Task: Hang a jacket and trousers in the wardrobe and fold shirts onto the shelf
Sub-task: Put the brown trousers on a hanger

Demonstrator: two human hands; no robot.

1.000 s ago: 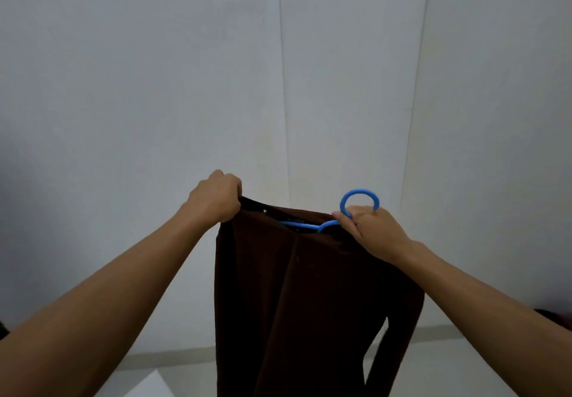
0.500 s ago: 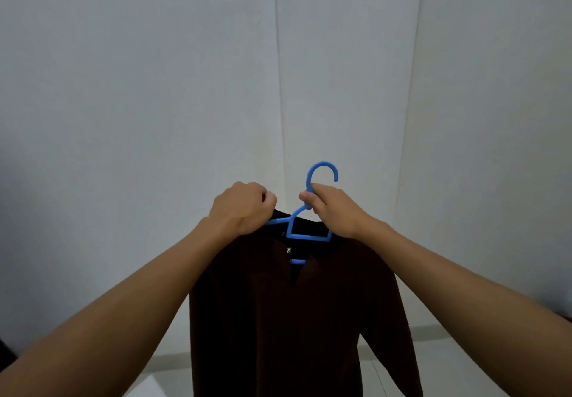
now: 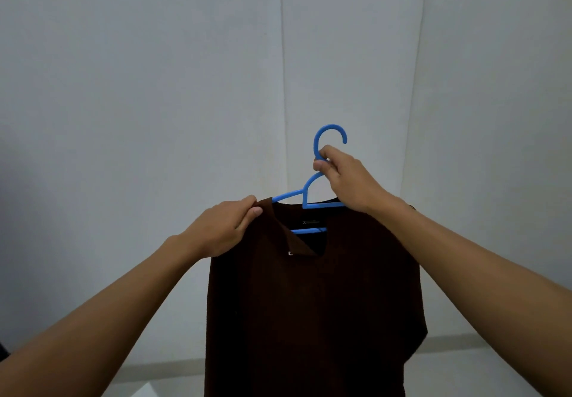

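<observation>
A dark brown jacket (image 3: 315, 303) hangs in front of me on a blue plastic hanger (image 3: 322, 152). My right hand (image 3: 346, 180) grips the hanger's neck just below the hook and holds it up. At the garment's left shoulder my left hand (image 3: 226, 226) pinches the collar edge, where the hanger's left arm sticks out of the fabric. The hanger's right arm is hidden behind my right hand and the cloth. A small label shows inside the neckline.
Plain white wall panels (image 3: 154, 118) with vertical seams fill the view ahead. A pale floor strip (image 3: 464, 365) runs along the bottom, and a white corner (image 3: 145, 392) pokes in at the lower left.
My right hand has lifted the hanger higher and to the right, so the hook stands well above the jacket. My left hand moved from the hanger to the collar's left edge.
</observation>
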